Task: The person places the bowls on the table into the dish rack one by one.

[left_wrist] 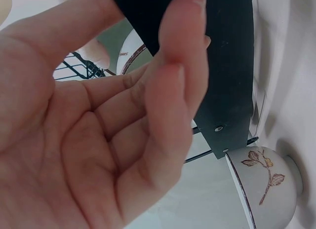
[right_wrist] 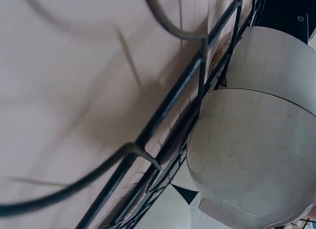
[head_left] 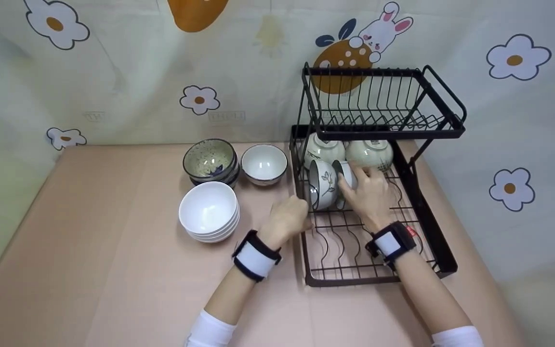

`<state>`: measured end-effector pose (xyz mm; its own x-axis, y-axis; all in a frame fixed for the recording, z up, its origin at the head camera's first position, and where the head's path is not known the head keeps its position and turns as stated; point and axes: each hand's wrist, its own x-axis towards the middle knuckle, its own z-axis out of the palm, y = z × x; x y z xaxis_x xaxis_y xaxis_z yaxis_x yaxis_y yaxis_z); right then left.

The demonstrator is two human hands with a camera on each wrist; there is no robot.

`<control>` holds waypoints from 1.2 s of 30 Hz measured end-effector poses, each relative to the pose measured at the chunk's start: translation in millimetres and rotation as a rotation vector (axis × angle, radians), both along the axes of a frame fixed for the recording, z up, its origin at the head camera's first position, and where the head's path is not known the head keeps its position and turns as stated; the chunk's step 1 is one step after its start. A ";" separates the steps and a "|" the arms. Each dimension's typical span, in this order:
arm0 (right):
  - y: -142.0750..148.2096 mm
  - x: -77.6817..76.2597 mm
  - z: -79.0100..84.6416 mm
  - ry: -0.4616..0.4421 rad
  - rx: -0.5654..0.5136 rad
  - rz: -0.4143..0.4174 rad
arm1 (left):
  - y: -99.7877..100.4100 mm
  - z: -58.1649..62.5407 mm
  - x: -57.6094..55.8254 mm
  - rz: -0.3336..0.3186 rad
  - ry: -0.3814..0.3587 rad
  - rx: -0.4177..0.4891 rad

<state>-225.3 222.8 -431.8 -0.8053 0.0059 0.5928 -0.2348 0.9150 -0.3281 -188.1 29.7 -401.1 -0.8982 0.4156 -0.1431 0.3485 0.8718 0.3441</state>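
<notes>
In the head view, my right hand (head_left: 368, 196) holds a white bowl (head_left: 348, 174) that stands on its side in the lower tier of the black dish rack (head_left: 377, 280), thumb on the left and fingers over the top. The bowl's pale outside (right_wrist: 252, 160) fills much of the right wrist view. Just left of it stands another sideways bowl with a leaf sprig (head_left: 326, 185). At the rack's left side my left hand (head_left: 284, 220) has curled fingers; in the left wrist view they grip the black side wall (left_wrist: 229, 86), with the thumb partly hidden behind it.
Two upturned pale green bowls (head_left: 370, 153) sit at the rack's back, beneath the wire upper tier (head_left: 378, 134). Left of the rack are a stack of white bowls (head_left: 208, 209), a stack of speckled green bowls (head_left: 210, 161) and a dark-rimmed white bowl (head_left: 264, 165).
</notes>
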 end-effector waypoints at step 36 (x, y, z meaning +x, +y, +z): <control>-1.6 -1.1 -2.8 -0.271 -0.048 0.016 | 0.7 -1.5 -0.9 -0.017 0.025 -0.024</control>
<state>-226.4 221.2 -434.6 -0.9347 0.0146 0.3550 -0.1472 0.8936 -0.4241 -188.9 30.4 -402.6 -0.8945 0.4275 -0.1310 0.3715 0.8736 0.3142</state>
